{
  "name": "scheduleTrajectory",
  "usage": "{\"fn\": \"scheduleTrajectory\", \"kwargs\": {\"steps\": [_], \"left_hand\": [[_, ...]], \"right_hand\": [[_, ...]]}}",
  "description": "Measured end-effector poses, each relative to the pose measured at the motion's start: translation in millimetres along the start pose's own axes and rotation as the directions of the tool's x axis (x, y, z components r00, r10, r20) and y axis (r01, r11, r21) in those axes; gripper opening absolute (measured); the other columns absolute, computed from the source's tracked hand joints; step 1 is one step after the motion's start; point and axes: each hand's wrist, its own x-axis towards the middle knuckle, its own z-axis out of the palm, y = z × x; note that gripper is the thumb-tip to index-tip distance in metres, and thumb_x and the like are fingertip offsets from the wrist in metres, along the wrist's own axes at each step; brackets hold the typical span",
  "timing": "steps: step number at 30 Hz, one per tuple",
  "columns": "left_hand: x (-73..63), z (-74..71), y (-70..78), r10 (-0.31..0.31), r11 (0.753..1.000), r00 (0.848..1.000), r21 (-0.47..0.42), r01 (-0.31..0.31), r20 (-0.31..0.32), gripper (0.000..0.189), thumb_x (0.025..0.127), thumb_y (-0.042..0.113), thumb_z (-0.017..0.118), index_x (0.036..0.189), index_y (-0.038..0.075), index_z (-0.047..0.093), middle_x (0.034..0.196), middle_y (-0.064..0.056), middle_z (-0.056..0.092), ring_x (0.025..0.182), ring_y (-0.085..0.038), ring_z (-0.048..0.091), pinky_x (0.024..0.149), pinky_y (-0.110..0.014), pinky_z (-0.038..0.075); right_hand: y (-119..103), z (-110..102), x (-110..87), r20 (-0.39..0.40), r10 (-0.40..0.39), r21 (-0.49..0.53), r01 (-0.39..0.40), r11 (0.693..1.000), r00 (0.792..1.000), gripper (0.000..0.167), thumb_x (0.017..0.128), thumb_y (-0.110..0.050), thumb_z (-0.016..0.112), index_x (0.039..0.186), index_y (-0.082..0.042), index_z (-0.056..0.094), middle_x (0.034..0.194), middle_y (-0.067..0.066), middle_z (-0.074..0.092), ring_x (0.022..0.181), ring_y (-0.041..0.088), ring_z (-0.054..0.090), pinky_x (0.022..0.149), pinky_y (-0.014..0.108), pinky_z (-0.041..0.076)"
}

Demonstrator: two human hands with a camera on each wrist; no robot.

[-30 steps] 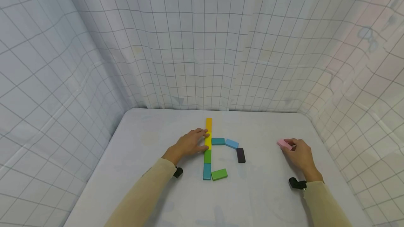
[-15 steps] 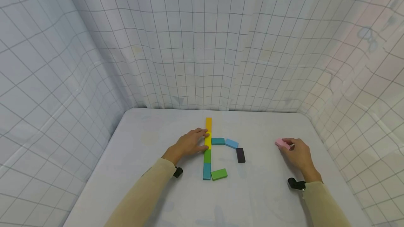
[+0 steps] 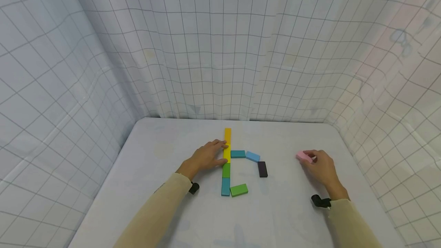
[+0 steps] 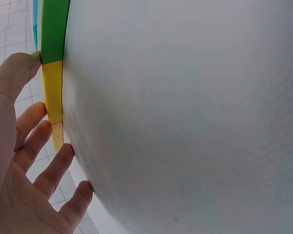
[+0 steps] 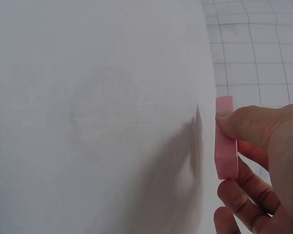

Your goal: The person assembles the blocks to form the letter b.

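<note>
My right hand (image 3: 321, 167) pinches a pink block (image 5: 226, 146) between thumb and fingers, over the right part of the table. In the right wrist view the block's shadow falls on the tabletop apart from it. My left hand (image 3: 206, 156) touches a straight column of blocks with spread fingertips. From far to near, that column has an orange block (image 3: 228, 134), a yellow block (image 3: 227, 154), a green block (image 3: 226, 170) and a teal block (image 3: 225, 186). The thumb meets it near the yellow-green joint, as the left wrist view (image 4: 34, 58) also shows.
Right of the column, a second teal block (image 3: 238, 154), a light blue block (image 3: 253, 156) and a black block (image 3: 263, 169) form a bend. A light green block (image 3: 239, 190) lies slanted by the column's near end. Gridded white curtains (image 3: 220, 68) enclose the white table (image 3: 144, 133).
My right hand has moved a little to the left with the pink block. The left hand and the blocks on the table stay where they were.
</note>
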Motion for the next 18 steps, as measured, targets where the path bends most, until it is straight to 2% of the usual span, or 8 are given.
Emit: {"fn": "scheduleTrajectory", "kwargs": {"steps": [4, 13, 18], "left_hand": [[-0.1, 1.0, -1.2, 0.007, 1.000, 1.000, -0.002, -0.007, -0.009, 0.062, 0.111, 0.046, 0.081, 0.164, 0.022, 0.063, 0.184, 0.000, 0.051, 0.167, -0.034, 0.053, 0.135, -0.063, 0.049], [0.0, 1.8, -1.2, -0.004, 1.000, 1.000, -0.011, 0.004, -0.007, 0.063, 0.111, 0.047, 0.081, 0.166, 0.024, 0.062, 0.185, 0.000, 0.050, 0.167, -0.035, 0.052, 0.135, -0.065, 0.049], [0.5, 2.0, -1.3, -0.005, 1.000, 1.000, -0.006, 0.005, -0.004, 0.063, 0.110, 0.047, 0.081, 0.166, 0.024, 0.062, 0.184, 0.000, 0.050, 0.167, -0.034, 0.053, 0.135, -0.064, 0.049]], "right_hand": [[-7, 1, 0.6, 0.006, -0.014, 0.004, 0.014, 1.000, 1.000, 0.038, 0.107, -0.015, 0.083, 0.140, 0.004, 0.078, 0.126, 0.031, 0.076, 0.111, 0.043, 0.072, 0.091, 0.048, 0.059], [-19, 7, 0.4, -0.014, -0.057, 0.012, 0.057, 0.998, 0.998, 0.034, 0.105, -0.011, 0.086, 0.135, 0.003, 0.080, 0.120, 0.029, 0.077, 0.109, 0.045, 0.074, 0.088, 0.047, 0.061], [-25, 10, -0.3, 0.004, -0.060, 0.013, 0.060, 0.998, 0.998, 0.034, 0.106, -0.010, 0.084, 0.137, 0.003, 0.080, 0.123, 0.028, 0.076, 0.111, 0.045, 0.074, 0.092, 0.052, 0.062]]}}
